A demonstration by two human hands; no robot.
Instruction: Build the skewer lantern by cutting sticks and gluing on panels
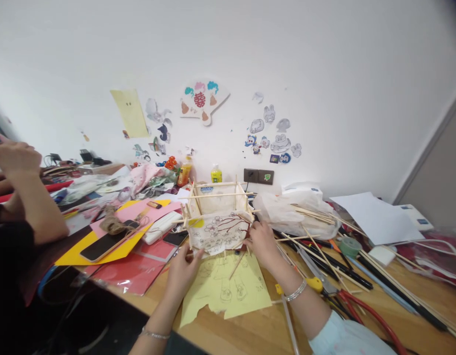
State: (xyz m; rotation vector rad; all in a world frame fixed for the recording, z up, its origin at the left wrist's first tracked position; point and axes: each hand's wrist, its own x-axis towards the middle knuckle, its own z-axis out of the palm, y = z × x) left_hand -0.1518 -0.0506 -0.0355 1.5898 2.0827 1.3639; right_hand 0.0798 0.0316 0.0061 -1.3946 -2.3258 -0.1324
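A box-shaped frame of thin wooden sticks (213, 195) stands on the table in front of me, with pale covering on its sides. Its front panel (220, 231) carries drawn blossoms, a dark red branch and a yellow patch. At the frame's lower left corner, my left hand (184, 271) holds it between thumb and fingers. My right hand (263, 242) has its fingers closed at the lower right corner; the fingertips are partly hidden. Beneath lies a torn yellow sheet (228, 301) with pencil drawings, and a short loose stick (236, 266) rests on it.
Red-handled scissors (351, 301), a yellow-handled tool (314, 284), pens and long sticks crowd the right side. On the left are a phone (107, 244), coloured paper and a red packet (139, 266). Another person's arm (39, 192) is raised at far left. Behind stands a wall.
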